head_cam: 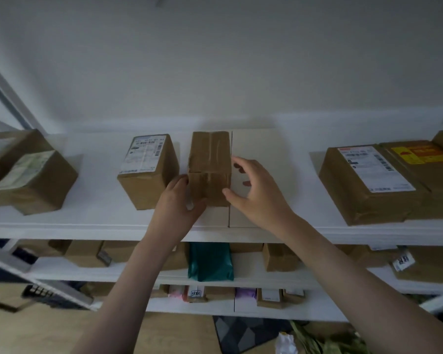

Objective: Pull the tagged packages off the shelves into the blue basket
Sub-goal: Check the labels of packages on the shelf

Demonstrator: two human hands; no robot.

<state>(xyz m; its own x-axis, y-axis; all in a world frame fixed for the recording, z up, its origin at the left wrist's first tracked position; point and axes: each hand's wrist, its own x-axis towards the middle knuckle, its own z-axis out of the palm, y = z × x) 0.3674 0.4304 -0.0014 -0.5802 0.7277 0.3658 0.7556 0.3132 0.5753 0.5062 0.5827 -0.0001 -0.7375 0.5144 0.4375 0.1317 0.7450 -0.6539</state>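
Observation:
A small taped brown cardboard box (209, 159) stands in the middle of the top white shelf (87, 221), on flat pale boxes (258, 146). My left hand (179, 198) grips its lower left corner, thumb across the front face. My right hand (253, 187) is at its right side, the thumb touching the front right edge and the fingers curved beside it. No tag shows on this box's visible faces. The blue basket is not in view.
A labelled brown box (149, 169) stands just left of the held one. Two boxes (28, 172) sit at the far left, and large labelled boxes (374, 180) at the right. Lower shelves hold several parcels, among them a green bag (210, 261).

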